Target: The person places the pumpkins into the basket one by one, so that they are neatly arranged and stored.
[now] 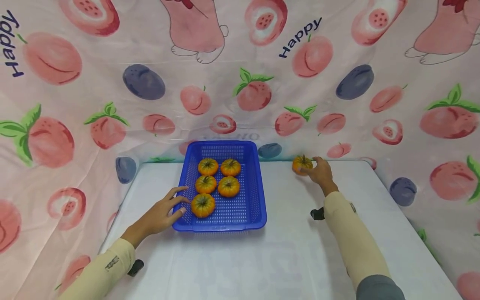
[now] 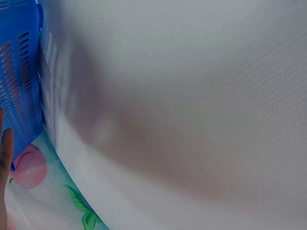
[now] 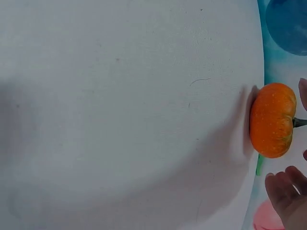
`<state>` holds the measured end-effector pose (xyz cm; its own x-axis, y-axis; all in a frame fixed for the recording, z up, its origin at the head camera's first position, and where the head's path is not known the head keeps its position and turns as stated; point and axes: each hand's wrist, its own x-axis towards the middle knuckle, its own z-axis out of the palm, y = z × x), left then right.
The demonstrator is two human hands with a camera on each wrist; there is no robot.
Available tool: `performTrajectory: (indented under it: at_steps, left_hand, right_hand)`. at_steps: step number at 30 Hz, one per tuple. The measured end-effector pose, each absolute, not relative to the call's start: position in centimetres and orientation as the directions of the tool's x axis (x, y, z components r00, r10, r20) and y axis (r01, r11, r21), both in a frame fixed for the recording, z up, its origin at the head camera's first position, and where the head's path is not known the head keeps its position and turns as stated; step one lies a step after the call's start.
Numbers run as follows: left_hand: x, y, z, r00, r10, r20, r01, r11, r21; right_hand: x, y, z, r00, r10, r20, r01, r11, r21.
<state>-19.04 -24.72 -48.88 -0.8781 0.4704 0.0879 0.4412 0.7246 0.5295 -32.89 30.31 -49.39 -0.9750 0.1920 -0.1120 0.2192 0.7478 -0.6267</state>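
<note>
A blue plastic basket [image 1: 258,196] stands on the white table with several small orange pumpkins [image 1: 229,186] inside, in its left and middle part. My left hand [image 1: 161,214] is at the basket's left rim, fingers spread and relaxed; whether they touch the rim is hard to tell. In the left wrist view, part of that hand shows beside the slotted basket wall [image 2: 21,72]. Another small pumpkin [image 3: 272,120] sits alone near the table's back edge, its stem upward. My right hand [image 1: 320,171] reaches round it with thumb and fingers parted, and the right wrist view shows gaps between fingertips and pumpkin.
The white tabletop [image 1: 240,266] extends in front of the basket and between it and the lone pumpkin. Behind and beside the table hangs a pink fruit-print cloth [image 1: 225,83], meeting its back edge. Dark camera pieces [image 1: 317,214] stick out from both sleeves.
</note>
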Motion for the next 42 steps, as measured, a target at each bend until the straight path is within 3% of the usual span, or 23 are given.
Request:
performTrajectory:
  at_steps: [8,18,42]
  left_hand:
    - [-19.2,-24.8,-49.1,-0.876,0.473,0.095,0.448,0.725,0.523]
    - [-19.2,-24.6,-49.0,-0.879,0.470,0.083,0.441,0.732,0.519]
    - [-19.3,-24.8,-49.1,-0.872,0.479,0.102,0.455,0.717,0.528]
  right_hand:
    - [-34.0,30.5,-50.2,-0.960,0.152,-0.234,0.267,0.740,-0.617]
    - [-34.4,30.6,-51.0,-0.974,0.130,-0.185,0.217,0.760,-0.612]
    - [-33.8,31.2,-50.8,-0.959,0.097,-0.268,0.257,0.701,-0.665]
